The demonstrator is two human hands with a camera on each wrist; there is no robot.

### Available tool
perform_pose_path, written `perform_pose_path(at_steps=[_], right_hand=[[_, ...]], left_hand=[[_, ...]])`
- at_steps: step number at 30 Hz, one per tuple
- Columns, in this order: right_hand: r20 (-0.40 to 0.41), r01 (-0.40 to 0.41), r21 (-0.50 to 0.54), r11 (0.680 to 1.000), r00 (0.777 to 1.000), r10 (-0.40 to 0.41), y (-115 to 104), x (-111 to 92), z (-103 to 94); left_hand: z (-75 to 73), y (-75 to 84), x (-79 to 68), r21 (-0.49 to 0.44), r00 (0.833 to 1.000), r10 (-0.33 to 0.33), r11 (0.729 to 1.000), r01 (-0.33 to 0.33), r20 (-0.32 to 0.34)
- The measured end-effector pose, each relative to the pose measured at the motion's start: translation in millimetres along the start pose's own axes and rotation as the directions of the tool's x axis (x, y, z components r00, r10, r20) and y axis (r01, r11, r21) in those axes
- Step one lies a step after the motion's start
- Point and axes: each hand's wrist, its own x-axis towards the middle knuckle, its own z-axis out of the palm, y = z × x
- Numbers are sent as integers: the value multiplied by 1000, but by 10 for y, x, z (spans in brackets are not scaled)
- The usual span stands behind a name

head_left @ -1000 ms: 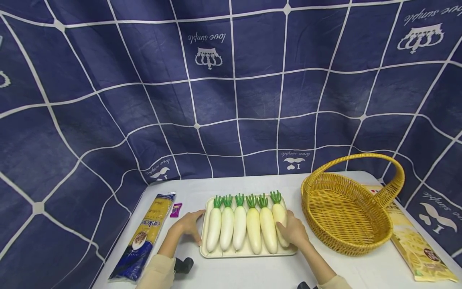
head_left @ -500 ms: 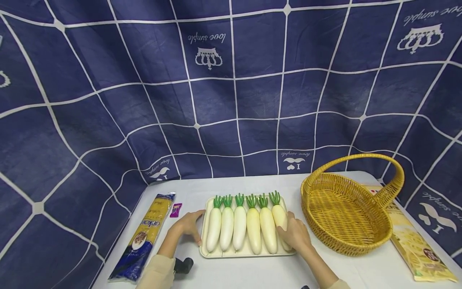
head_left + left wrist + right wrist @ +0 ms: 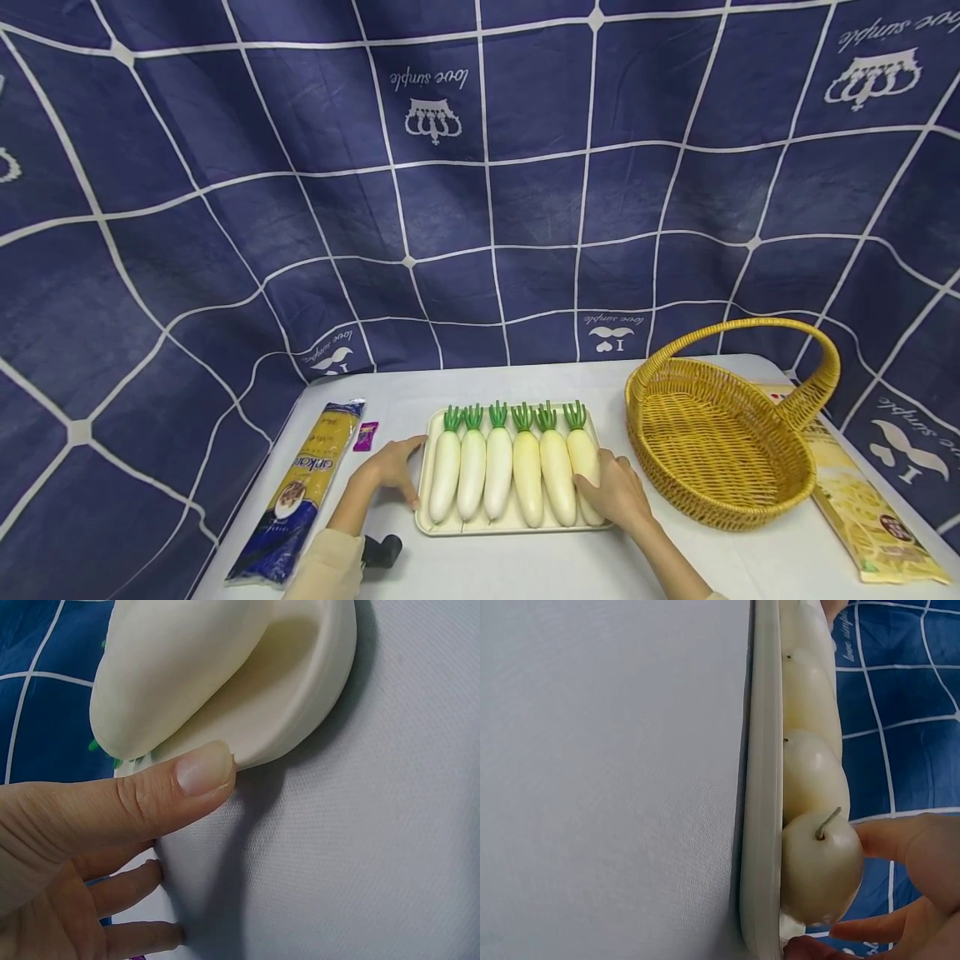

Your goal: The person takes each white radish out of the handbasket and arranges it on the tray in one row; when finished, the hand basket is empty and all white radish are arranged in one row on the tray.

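Several white radishes with green tops (image 3: 498, 414) lie side by side on a cream tray (image 3: 330, 682). My right hand (image 3: 621, 492) holds the rightmost white radish (image 3: 582, 450), its thumb on one side and fingers on the other. In the right wrist view, the tail end of that radish (image 3: 821, 866) sits inside the tray's long rim (image 3: 763, 772). At the tray's left side, my left hand (image 3: 392, 465) has its fingers spread. Its thumb (image 3: 172, 791) touches the rim near a corner in the left wrist view, with the other fingers extended beside the tray.
A wicker basket (image 3: 712, 446) with a high handle stands right of the tray, partly covering a yellow noodle packet (image 3: 862, 517). On the left lie a blue-and-yellow pasta packet (image 3: 303, 492) and a small purple packet (image 3: 365, 436). A blue checked curtain (image 3: 525, 208) hangs behind.
The rightmost radish has shifted slightly toward me and lies more in line with the others. My right hand moved a little with it. My left hand has stayed at the tray's left side.
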Motion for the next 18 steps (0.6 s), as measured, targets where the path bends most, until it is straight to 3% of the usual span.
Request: perform_pose_path(at_steps=[12,18], right_hand=[[3,50,-27,998,999,-50,-42,-47,4],[-26,105,16,994,994,-104,-78,-19,8]], left_hand=[[-7,-7,-35,-24,1000,-17,1000,17,-6],[-26,-5,-84,-40,1000,-5,999,4,-27]])
